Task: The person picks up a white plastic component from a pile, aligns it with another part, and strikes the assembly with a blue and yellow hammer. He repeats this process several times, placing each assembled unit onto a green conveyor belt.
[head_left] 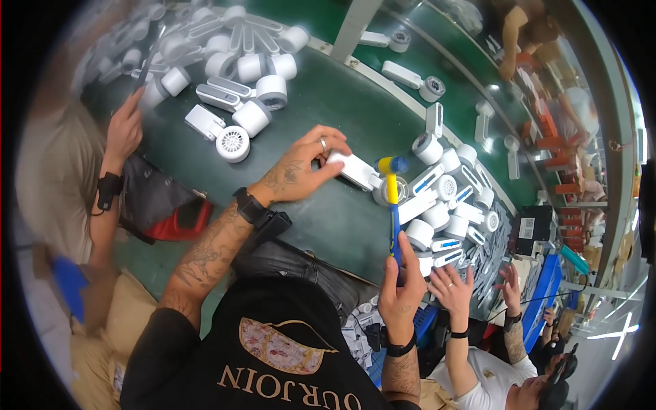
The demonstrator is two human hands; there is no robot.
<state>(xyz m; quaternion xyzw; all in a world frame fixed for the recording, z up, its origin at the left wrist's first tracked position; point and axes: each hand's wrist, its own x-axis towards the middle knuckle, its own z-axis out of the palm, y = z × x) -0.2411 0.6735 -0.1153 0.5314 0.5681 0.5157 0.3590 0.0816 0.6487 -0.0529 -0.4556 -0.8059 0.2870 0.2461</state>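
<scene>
One mallet clasped in the right hand, one white fan mostly left of the mallet's head, its end gripped by the left hand, two fan heaps flanking the mallet

So the left hand has thumb and fingers on the near end of a white gadget lying on the green bench, while the right hand grips a blue-and-yellow mallet, upright, its head overlapping the gadget's round end from here, can't tell if they're touching. Loads more white gadgets are heaped just right of the mallet, with another big pile up left. Off left, a co-worker's hand holds a long thin tool.
</scene>
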